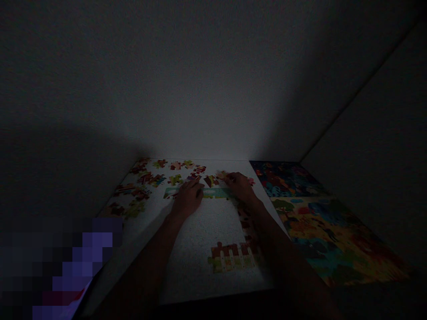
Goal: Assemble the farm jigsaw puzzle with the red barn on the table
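Near the far side of the white table, my left hand (188, 198) lies over a joined strip of puzzle (216, 193), fingers stretched forward. Its fingertips reach loose dark puzzle pieces (193, 177). My right hand (240, 187) is to the right, its fingers curled and pinched at the edge of a pale, slightly blurred puzzle piece (221, 174). Between the hands lies a brown and green piece (210, 181). Below my right hand and forearm, a joined edge (246, 222) runs down to a joined fence section (230, 258); the forearm partly hides it.
Several loose puzzle pieces (133, 195) spread along the table's left side and back. Two finished-looking pictures, one dark (283, 178) and one with animals (320, 231), lie at the right. A wall (207, 111) rises behind the table (207, 226). The light is dim.
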The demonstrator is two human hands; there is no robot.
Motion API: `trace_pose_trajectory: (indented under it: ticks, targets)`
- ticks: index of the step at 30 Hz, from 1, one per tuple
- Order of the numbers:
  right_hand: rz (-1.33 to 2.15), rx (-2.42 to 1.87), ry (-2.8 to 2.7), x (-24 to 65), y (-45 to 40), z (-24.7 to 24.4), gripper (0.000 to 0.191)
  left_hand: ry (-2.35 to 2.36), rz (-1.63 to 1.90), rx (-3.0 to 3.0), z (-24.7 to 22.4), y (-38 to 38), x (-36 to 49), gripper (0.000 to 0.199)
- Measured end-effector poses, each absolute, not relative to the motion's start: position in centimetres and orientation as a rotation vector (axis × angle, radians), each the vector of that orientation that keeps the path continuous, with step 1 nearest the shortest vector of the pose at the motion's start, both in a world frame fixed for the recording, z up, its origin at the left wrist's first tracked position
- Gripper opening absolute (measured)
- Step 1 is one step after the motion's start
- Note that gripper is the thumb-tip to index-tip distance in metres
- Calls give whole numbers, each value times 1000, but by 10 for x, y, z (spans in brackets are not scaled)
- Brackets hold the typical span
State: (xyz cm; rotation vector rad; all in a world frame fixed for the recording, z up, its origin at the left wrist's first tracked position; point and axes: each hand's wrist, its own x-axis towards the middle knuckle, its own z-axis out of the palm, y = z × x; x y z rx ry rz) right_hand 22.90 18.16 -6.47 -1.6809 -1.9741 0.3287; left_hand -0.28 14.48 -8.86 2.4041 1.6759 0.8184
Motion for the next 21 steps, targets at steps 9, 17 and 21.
trace_pose_trajectory:
  ticks: [9,17,21]
  targets:
    - [156,-1880,-2092,184,169,-62,43,1724,618,2409,-78,137,0,31]
    - [304,-1814,-2016,179,176,-66,27,1757,520,2403,-76,134,6,34]
    - [484,-1770,-1935,179,182,-73,16,1748,572,2394,-81,136,5,32]
